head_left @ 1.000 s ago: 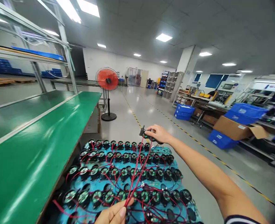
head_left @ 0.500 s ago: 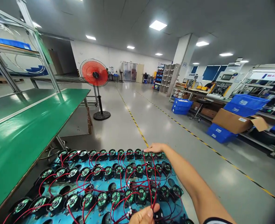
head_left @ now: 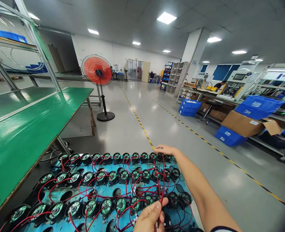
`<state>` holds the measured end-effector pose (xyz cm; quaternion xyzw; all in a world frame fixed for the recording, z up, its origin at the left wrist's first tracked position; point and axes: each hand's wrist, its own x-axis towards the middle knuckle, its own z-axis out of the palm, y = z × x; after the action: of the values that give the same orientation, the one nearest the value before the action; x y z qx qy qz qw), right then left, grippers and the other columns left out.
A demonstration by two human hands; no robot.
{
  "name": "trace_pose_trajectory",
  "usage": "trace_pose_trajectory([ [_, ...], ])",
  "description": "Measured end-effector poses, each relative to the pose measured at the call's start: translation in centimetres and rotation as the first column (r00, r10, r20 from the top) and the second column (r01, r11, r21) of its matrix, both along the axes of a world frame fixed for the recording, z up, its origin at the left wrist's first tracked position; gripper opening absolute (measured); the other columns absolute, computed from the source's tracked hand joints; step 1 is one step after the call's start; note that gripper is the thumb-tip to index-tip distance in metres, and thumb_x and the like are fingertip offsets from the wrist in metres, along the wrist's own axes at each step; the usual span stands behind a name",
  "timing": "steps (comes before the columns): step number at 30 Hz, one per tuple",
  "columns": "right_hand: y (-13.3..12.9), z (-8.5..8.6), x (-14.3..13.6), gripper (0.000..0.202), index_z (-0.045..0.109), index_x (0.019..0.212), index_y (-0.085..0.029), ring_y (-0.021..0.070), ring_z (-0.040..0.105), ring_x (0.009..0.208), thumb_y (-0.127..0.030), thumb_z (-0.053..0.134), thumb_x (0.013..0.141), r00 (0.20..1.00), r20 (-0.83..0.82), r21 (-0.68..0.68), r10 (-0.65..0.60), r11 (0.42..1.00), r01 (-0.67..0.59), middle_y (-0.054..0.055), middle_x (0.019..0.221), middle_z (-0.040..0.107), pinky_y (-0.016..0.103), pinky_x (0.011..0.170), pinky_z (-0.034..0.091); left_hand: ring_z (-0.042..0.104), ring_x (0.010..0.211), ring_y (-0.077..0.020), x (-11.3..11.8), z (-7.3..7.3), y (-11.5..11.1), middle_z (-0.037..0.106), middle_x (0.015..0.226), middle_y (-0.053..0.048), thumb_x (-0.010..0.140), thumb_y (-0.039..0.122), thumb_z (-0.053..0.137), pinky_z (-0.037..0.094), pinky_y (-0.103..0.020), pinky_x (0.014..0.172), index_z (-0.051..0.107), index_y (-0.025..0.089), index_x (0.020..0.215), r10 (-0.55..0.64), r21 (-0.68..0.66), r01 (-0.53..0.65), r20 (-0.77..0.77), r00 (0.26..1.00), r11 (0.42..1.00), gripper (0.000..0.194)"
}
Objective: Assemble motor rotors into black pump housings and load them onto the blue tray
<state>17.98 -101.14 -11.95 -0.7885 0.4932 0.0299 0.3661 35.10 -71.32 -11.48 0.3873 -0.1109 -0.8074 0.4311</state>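
A blue board carries rows of round black parts with green circuit faces and red wires. Near the bottom centre, my left hand pinches a pair of red wires between thumb and fingers. These wires run up to the back row. My right hand rests at the board's far right edge, over the black parts there, with its fingers stretched out. Its fingertips touch or nearly touch a black part.
A green-topped table stands at the left, with a red fan beyond it. Blue crates and a cardboard box are stacked at the right. A yellow-black line crosses the floor. People sit far off.
My left hand has moved up slightly with the red wires. My right hand has shifted slightly right, and its fingers have lifted a little. The camera view has tilted slightly.
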Motion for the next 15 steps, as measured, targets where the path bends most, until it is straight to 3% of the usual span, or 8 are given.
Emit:
trace_pose_trajectory([
  [4,0.4,-0.2,-0.6,0.06,0.07,0.107,-0.018,0.0178,0.063,0.082,-0.072,0.05,0.089,0.998,0.055,-0.023,-0.018,1.0,0.02,0.004,0.094,0.07,0.034,0.078,0.049,0.045,0.036,-0.003,-0.1,0.1,-0.4,0.058,0.057,0.006,0.043,0.057,0.096,0.028,-0.02,0.042,0.079,0.013,0.105,-0.014,0.012,0.014,-0.016,1.0,1.0,0.077],
  [8,0.7,-0.6,0.2,0.066,0.073,0.074,-0.019,0.0133,0.05,0.062,-0.084,0.058,0.072,0.996,0.087,-0.018,0.021,1.0,-0.02,-0.004,0.06,0.055,0.027,0.06,0.037,0.044,0.037,-0.0023,-0.1,0.0,-0.3,0.058,0.057,0.006,0.043,0.056,0.096,0.029,-0.019,0.044,0.079,0.013,0.104,-0.021,0.019,0.021,-0.016,1.0,1.0,0.076],
  [11,0.9,-0.9,0.8,0.064,0.075,0.072,-0.02,0.0122,0.046,0.06,-0.083,0.066,0.065,0.994,0.109,-0.034,0.025,0.999,-0.022,-0.005,0.056,0.051,0.026,0.057,0.033,0.043,0.038,-0.0023,-0.2,-0.2,-0.3,0.057,0.059,0.006,0.046,0.057,0.095,0.03,-0.02,0.044,0.078,0.013,0.106,-0.055,0.004,0.055,-0.025,0.998,0.998,0.076],
  [15,0.8,-1.2,0.7,0.065,0.076,0.076,-0.02,0.0132,0.048,0.063,-0.083,0.064,0.066,0.989,0.142,-0.116,-0.048,0.991,0.065,-0.004,0.059,0.054,0.026,0.06,0.034,0.039,0.04,-0.0028,-0.4,-0.1,-0.3,0.055,0.062,0.005,0.061,0.052,0.091,0.029,-0.021,0.044,0.074,0.013,0.113,-0.075,-0.012,0.075,-0.016,0.997,0.997,0.067],
])
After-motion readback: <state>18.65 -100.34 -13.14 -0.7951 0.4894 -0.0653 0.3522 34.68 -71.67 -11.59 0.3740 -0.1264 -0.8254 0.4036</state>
